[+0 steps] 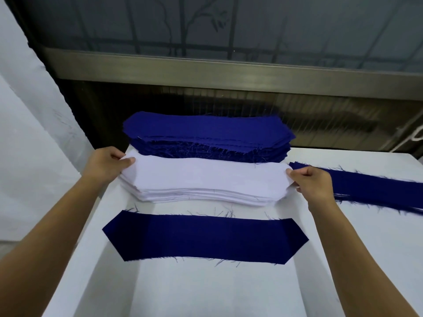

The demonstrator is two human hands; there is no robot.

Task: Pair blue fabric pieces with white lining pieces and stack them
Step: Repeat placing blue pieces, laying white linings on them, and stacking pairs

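Note:
A stack of white lining pieces [206,179] lies in the middle of the white table [206,289]. My left hand [107,163] pinches the left end of the top white piece, thumb on top. My right hand [311,181] pinches its right end. Behind it sits a thick stack of blue fabric pieces [206,133] with frayed edges. In front of the white stack, a single blue piece [206,239] lies flat on the table. To the right, a small pile of blue pieces [375,191] lies at a slant.
A metal window frame [229,72] and a dark ribbed panel stand behind the table's far edge. A white wall [27,133] rises on the left. The table's left edge runs diagonally beside my left forearm.

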